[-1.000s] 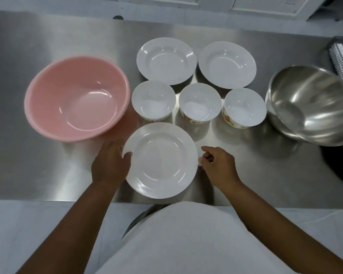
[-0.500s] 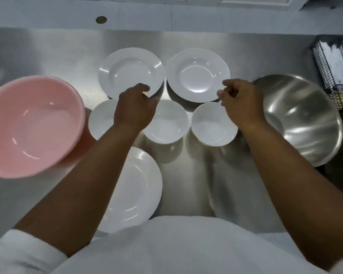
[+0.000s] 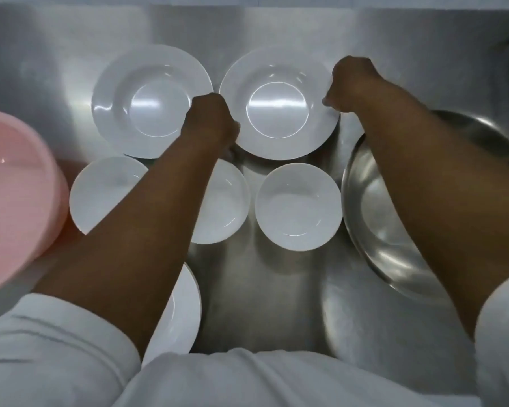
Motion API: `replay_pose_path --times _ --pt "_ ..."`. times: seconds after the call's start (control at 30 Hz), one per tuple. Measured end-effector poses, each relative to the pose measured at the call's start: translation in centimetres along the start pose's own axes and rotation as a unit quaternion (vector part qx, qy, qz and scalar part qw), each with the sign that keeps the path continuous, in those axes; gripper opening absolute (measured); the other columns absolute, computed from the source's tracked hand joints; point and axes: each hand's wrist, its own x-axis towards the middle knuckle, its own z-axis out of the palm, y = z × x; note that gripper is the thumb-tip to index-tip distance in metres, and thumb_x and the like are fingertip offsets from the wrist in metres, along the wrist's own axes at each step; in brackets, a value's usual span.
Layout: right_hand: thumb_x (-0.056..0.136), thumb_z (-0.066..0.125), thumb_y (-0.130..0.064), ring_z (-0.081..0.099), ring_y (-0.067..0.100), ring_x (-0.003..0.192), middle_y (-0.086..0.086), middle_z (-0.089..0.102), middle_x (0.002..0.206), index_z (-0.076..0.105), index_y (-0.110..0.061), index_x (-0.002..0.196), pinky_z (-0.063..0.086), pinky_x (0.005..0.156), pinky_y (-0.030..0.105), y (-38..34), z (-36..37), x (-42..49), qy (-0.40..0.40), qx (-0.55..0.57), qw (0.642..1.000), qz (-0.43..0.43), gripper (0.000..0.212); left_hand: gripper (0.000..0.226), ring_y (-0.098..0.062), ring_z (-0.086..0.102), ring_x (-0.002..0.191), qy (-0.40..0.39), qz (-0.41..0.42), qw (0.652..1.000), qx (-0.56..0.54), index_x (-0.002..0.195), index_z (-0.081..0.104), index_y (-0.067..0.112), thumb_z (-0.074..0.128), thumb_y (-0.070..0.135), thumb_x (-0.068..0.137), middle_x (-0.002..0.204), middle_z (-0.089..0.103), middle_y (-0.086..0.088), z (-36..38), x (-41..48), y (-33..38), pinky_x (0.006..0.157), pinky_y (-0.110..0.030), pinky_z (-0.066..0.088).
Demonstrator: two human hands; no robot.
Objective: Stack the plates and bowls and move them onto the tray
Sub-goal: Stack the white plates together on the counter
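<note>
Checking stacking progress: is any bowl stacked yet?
No. All three bowls sit apart on the counter, none nested.

We have one view only, head-worn, wide-angle, looking steeply down and forward over the counter [image 3: 276, 289]. It sits close: our own torso and both sleeves fill the bottom edge, forearms run up through the middle. Counter's far edge is at the top of frame. Edges bow from the lens. No second view to share anything.

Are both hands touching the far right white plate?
Touching: the head view shows the left hand and right hand on opposite rims of the far right white plate.
</note>
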Motion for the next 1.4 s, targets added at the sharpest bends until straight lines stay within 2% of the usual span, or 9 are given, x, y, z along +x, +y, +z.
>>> replay_pose_path --times 0.23,0.43,0.57,0.63,0.7,0.8,1.07,1.3,1.4 --pt "0.089 0.056 -0.001 0.061 0.041 0.113 0.02 0.064 0.113 0.063 0.008 0.11 0.046 0.099 0.037 0.7 -0.3 0.1 0.052 0.034 0.998 0.028 0.025 0.028 -0.031 0.066 0.103 0.022 -0.009 0.999 -0.026 0.107 0.062 0.002 0.069 0.008 0.082 0.112 0.068 -0.016 0.7 -0.1 0.2 0.072 -0.025 0.041" --pt "0.083 0.058 0.0 0.063 0.038 0.109 0.019 0.067 0.117 0.067 0.001 0.113 0.051 0.096 0.042 1.1 -3.0 -4.3 0.146 0.2 0.968 0.027 0.032 0.034 -0.026 0.058 0.118 0.076 0.01 0.989 -0.13 0.111 0.06 0.014 0.071 0.011 0.079 0.125 0.064 -0.012 -3.4 -2.8 -1.3 0.084 -0.018 0.039" --pt "0.079 0.069 -0.001 0.07 0.03 0.094 0.009 0.07 0.1 0.07 -0.011 0.112 0.06 0.082 0.041 -0.6 -4.2 -9.7 0.183 0.337 0.923 0.024 0.035 0.058 -0.023 0.07 0.094 0.079 0.008 0.961 -0.264 0.124 0.061 0.017 0.076 0.009 0.069 0.091 0.07 -0.001 -6.4 -6.5 -4.3 0.089 -0.029 0.055" --pt "0.079 0.072 0.0 0.072 0.031 0.087 0.009 0.071 0.099 0.071 -0.014 0.112 0.063 0.073 0.041 -2.3 -4.0 -12.9 0.181 0.384 0.905 0.018 0.036 0.061 -0.019 0.069 0.082 0.079 -0.005 0.946 -0.315 0.126 0.058 0.021 0.076 0.003 0.07 0.081 0.061 0.006 -7.9 -9.2 -6.2 0.071 -0.028 0.061" --pt "0.079 0.074 0.0 0.073 0.028 0.081 0.006 0.072 0.096 0.07 -0.015 0.115 0.064 0.07 0.04 -4.2 -3.5 -16.0 0.176 0.411 0.894 0.003 0.038 0.061 -0.017 0.065 0.076 0.085 -0.017 0.936 -0.341 0.126 0.058 0.025 0.075 0.0 0.073 0.085 0.056 0.006 -9.2 -12.2 -8.4 0.058 -0.021 0.059" --pt "0.081 0.074 -0.001 0.071 0.014 0.071 -0.007 0.067 0.08 0.069 -0.018 0.119 0.063 0.069 0.029 -7.1 -1.9 -20.2 0.155 0.449 0.88 -0.013 0.041 0.061 -0.023 0.069 0.078 0.088 -0.033 0.93 -0.356 0.126 0.058 0.028 0.073 -0.001 0.074 0.099 0.061 -0.006 -10.2 -16.5 -12.7 0.065 -0.027 0.062" --pt "0.083 0.073 -0.009 0.071 0.019 0.077 -0.009 0.067 0.081 0.068 -0.024 0.12 0.055 0.089 0.029 -14.5 5.1 -28.4 0.089 0.404 0.907 -0.082 0.04 0.053 -0.021 0.064 0.074 0.105 -0.074 0.93 -0.343 0.108 0.06 0.033 0.072 -0.006 0.074 0.079 0.063 0.008 -9.8 -27.2 -23.8 0.073 -0.037 0.062" --pt "0.081 0.073 -0.009 0.066 0.019 0.072 -0.002 0.067 0.075 0.07 -0.012 0.096 0.062 0.073 0.042 -17.5 11.3 -32.9 0.049 0.34 0.93 -0.133 0.016 0.06 -0.018 0.062 0.079 0.088 -0.135 0.948 -0.275 0.129 0.058 0.024 0.078 0.007 0.075 0.09 0.06 -0.002 -5.0 -32.3 -30.9 0.082 -0.045 0.059" --pt "0.081 0.072 -0.009 0.062 0.018 0.076 -0.003 0.063 0.08 0.071 -0.016 0.102 0.058 0.079 0.035 -17.7 13.2 -33.8 0.037 0.302 0.944 -0.126 0.022 0.064 -0.015 0.06 0.077 0.068 -0.141 0.954 -0.256 0.132 0.056 0.022 0.078 0.007 0.074 0.091 0.06 -0.001 -3.5 -33.0 -32.1 0.083 -0.04 0.058"
